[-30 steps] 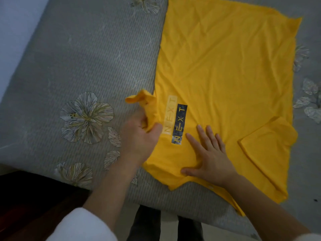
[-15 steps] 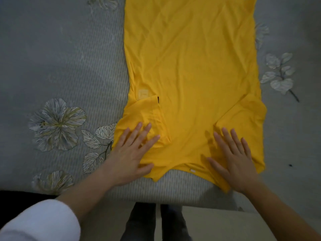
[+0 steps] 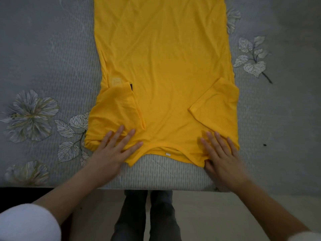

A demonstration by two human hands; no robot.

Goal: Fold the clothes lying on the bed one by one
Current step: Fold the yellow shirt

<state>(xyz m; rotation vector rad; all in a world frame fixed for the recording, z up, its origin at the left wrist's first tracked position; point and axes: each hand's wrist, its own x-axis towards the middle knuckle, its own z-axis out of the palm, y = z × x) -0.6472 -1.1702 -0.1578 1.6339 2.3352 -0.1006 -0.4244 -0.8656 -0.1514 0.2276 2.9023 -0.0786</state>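
A yellow T-shirt (image 3: 163,66) lies flat on the bed, its collar end toward me and its body running away to the top of the view. Both sleeves are folded inward over the body, the left sleeve (image 3: 118,106) and the right sleeve (image 3: 218,101). My left hand (image 3: 112,152) presses flat with spread fingers on the near left shoulder of the shirt. On the near right shoulder, my right hand (image 3: 220,153) lies flat, its thumb at the shirt's edge. A small white tag (image 3: 167,154) shows at the collar.
The bed (image 3: 52,58) has a grey quilted cover with flower and leaf prints. Its near edge (image 3: 156,180) runs across the lower middle. My legs stand on a pale floor below it. A small dark speck (image 3: 264,145) lies on the cover at the right.
One second ago my left hand held the left sleeve up, with the printed logo showing. The sleeve now lies folded over the shirt, and both hands rest flat near the collar end.
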